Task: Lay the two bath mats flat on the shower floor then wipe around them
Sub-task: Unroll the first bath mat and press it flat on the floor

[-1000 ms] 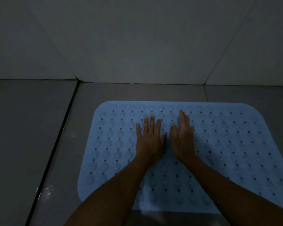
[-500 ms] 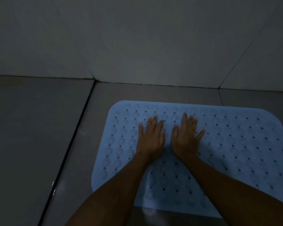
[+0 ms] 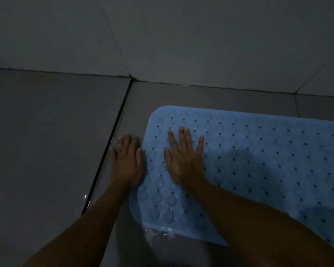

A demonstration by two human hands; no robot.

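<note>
Near edge: the blue bath mat's (image 3: 258,166) closest edge runs under both forearms, with a wet, glinting patch on the floor just in front of it.
Step in hand: judged as pressing the mat flat; only one mat is in view, so the second looks not yet laid and the wiping not begun.
Left hand (image 3: 126,160): open, palm down, fingers together, flat on the bare floor tile (image 3: 46,151) just beside the mat's left edge, its thumb side touching or nearly touching that edge; slightly blurred.
Right hand (image 3: 183,160): open, fingers spread, palm flat on the mat near its far-left corner, holding nothing.
Mat: lies flat under and to the right of the right hand, dotted with small holes and round bumps, running out of view on the right.
Groove (image 3: 112,143): a dark floor joint runs just left of the left hand, from near to far.
Open room: bare tile left of the left hand; a narrow strip of floor beyond the fingertips.
Far limit: the wall (image 3: 181,35) rises just past that strip.
Next move: probably more pressing along the left edge, then room found for the second mat, likely on the left.
</note>
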